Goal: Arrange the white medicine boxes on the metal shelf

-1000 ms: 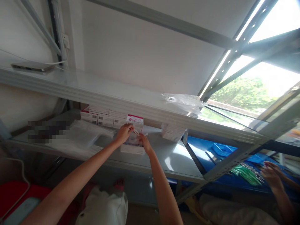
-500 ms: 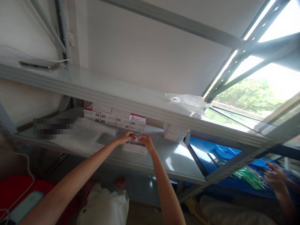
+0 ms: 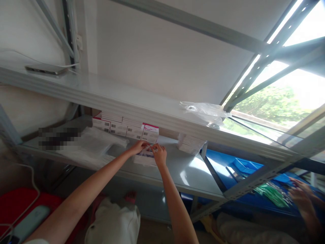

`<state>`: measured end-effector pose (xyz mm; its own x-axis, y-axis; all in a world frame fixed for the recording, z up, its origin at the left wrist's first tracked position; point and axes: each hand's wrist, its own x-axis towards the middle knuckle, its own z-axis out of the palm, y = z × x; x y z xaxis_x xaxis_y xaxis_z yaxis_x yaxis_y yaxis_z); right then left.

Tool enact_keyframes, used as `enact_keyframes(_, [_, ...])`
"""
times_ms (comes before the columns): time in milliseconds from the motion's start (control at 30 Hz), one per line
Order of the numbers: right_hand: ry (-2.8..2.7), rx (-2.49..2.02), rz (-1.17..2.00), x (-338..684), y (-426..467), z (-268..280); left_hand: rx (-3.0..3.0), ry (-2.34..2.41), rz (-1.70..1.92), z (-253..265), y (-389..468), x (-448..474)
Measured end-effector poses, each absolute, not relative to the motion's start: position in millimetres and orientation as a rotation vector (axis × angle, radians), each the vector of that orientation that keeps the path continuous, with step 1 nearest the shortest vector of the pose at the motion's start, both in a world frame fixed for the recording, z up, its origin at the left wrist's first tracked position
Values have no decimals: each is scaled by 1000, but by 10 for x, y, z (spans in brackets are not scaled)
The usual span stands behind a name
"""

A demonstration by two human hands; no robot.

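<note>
Both hands meet over a small white box on the shelf; left hand and right hand apparently pinch its top edge, grip nearly closed.

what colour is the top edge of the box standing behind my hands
Pink-red, on a white cardboard box with a barcode; the head view shows it.

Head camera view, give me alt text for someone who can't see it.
Both hands, left and right, meet over a small box on a grey shelf, before a row of boxes. Another person's hand reaches green packets.
</note>
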<state>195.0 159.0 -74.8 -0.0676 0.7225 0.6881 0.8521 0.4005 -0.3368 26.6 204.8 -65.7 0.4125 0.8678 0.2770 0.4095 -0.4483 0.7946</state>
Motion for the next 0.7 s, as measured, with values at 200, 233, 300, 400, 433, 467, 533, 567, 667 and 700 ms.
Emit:
enact_keyframes(200, [-1832,-1336,-224,1980,1539,-740,2383,1131,1019,-699,2090,189])
enact_keyframes(233, [-1805,-1336,-213,2004,1513,-756,2468,1158,1070,-714,2094,144])
enact_keyframes(300, [-1714,-1368,-176,2076,1447,-824,2636,1226,1122,-753,2102,30])
enact_keyframes(400, [-1554,-1472,-97,2222,1338,-992,2864,1283,1067,-821,2099,-141])
enact_keyframes(433, [-1511,-1502,-62,2270,1304,-1050,2930,1285,1034,-839,2091,-181])
enact_keyframes(467, [-1474,-1522,-27,2313,1274,-1101,2988,1282,1000,-853,2079,-210])
enact_keyframes(533, [-1426,-1528,33,2377,1228,-1168,3068,1275,948,-867,2049,-233])
enact_keyframes(567, [-1418,-1521,53,2398,1212,-1183,3085,1277,938,-867,2034,-231])
enact_keyframes(667, [-1434,-1499,90,2443,1198,-1182,3044,1314,950,-855,1994,-201])
enact_keyframes(700, [-1451,-1482,117,2460,1203,-1177,3008,1328,957,-851,1981,-192])
